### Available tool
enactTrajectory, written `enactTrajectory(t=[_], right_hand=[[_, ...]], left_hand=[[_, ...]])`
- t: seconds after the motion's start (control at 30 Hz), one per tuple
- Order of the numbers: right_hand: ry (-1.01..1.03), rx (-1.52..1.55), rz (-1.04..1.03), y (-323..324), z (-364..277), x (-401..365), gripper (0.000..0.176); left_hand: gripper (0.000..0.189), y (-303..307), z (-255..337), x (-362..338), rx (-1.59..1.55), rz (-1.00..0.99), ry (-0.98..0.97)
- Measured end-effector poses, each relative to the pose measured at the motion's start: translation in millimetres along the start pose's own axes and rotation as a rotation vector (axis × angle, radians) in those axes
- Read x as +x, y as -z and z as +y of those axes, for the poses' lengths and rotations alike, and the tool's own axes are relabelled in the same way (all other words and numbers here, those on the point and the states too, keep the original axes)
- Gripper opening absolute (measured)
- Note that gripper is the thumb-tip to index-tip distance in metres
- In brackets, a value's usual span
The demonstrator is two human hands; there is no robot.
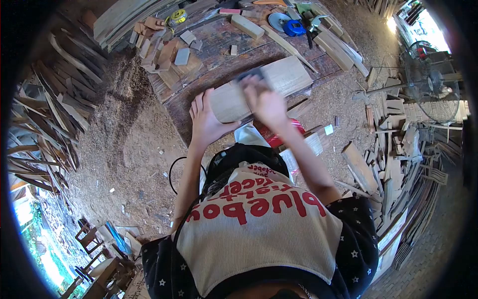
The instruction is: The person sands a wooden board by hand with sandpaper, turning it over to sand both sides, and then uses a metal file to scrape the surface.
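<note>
Pale wooden board [286, 76] on the table [219, 50], upper centre of the frame, beneath both hands: left hand [205, 118] spread over its left end, blurred right hand [265, 103] gripping a dark block [251, 74] mid-board

Smooth, matt wooden board [290, 75], rough wooden bench [215, 56], glossy blue plastic tape measure [295, 28], ribbed cloth shirt [264, 246].

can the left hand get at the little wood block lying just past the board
Probably yes: the left hand would have to leave the board, but nothing seems to stand between it and the little wood block.
</note>
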State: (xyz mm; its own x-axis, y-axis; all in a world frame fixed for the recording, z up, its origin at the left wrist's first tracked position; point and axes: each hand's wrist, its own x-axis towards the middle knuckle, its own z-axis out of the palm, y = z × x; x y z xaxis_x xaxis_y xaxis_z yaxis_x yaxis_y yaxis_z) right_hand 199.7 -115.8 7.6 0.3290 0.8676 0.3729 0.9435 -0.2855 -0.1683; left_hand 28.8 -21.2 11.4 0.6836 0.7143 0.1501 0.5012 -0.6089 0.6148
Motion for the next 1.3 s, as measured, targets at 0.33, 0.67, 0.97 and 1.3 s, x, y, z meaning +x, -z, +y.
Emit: enactTrajectory(t=[0.33,0.67,0.97,1.3], right_hand=[[0.276,0.276,0.461,-37.6,-37.1,2.1,0.023],[-0.395,0.13,0.12,0.3,30.2,31.1,0.032],[-0.517,0.017,-0.357,38.3,50.5,36.5,0.029],[0.265,0.223,0.123,-4.7,-22.7,-16.1,0.029]], left_hand=[[0.107,-6.6,-3.0,-2.6,0.015,0.016,-0.006],[0.105,-2.2,0.7,-1.6,0.005,0.03,0.001],[0.109,-3.2,-2.1,-4.4,0.01,0.037,0.008],[0.105,-3.8,-2.2,-4.0,-0.016,0.059,0.007]])
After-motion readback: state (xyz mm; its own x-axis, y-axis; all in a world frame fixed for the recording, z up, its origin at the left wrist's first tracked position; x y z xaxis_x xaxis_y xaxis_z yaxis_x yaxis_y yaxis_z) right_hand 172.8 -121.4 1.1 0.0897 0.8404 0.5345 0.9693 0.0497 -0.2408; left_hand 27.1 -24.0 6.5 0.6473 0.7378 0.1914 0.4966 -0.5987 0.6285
